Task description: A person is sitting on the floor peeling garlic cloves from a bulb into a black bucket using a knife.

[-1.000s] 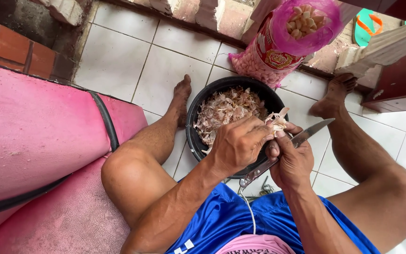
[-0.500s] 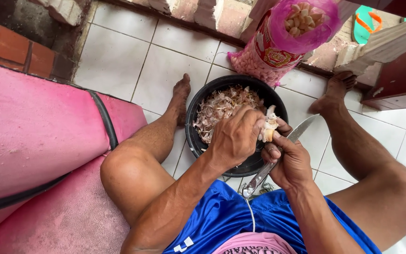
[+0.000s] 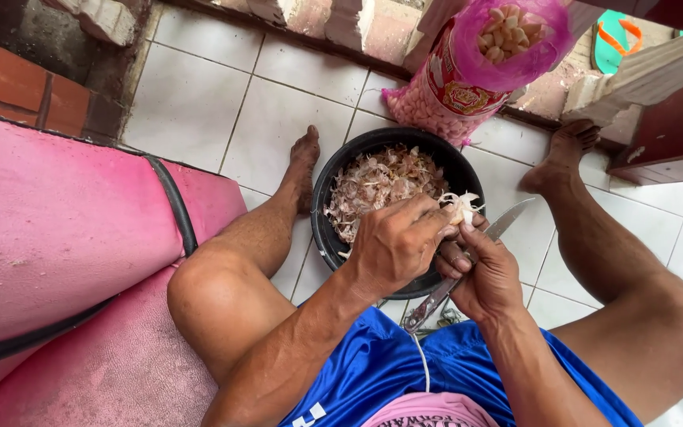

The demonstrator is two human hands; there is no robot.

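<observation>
left hand: left hand [image 3: 393, 245] curled shut, fingertips pinched on the garlic clove [image 3: 462, 209] from the left and above; back of the hand faces the camera.
right hand: right hand [image 3: 488, 273] closed round the handle of a knife [image 3: 468, 269], thumb lying toward the clove.
garlic clove: pale, with papery skin flaring off it, held just above the two hands' meeting point and over the near right rim of the bowl; touching the left fingertips, just beside the right thumb.
knife axis: long axis runs from lower left, near the blue shorts [image 3: 389, 372], up to the right; the blade tip points away from the body, past the clove on its right side, over the tiled floor [image 3: 215, 103].
nearer hand: both are at the clove; the left one carries it, the right one brings the blade alongside.
bowl: black bowl [image 3: 333, 190] on the floor between the bare feet, under the hands, heaped with peeled skins [image 3: 377, 182].
bag: pink bag of cloves [image 3: 476, 63] beyond the bowl's far right rim, leaning at the wall.
seat: pink cushion [image 3: 57, 237] at the left thigh.
</observation>
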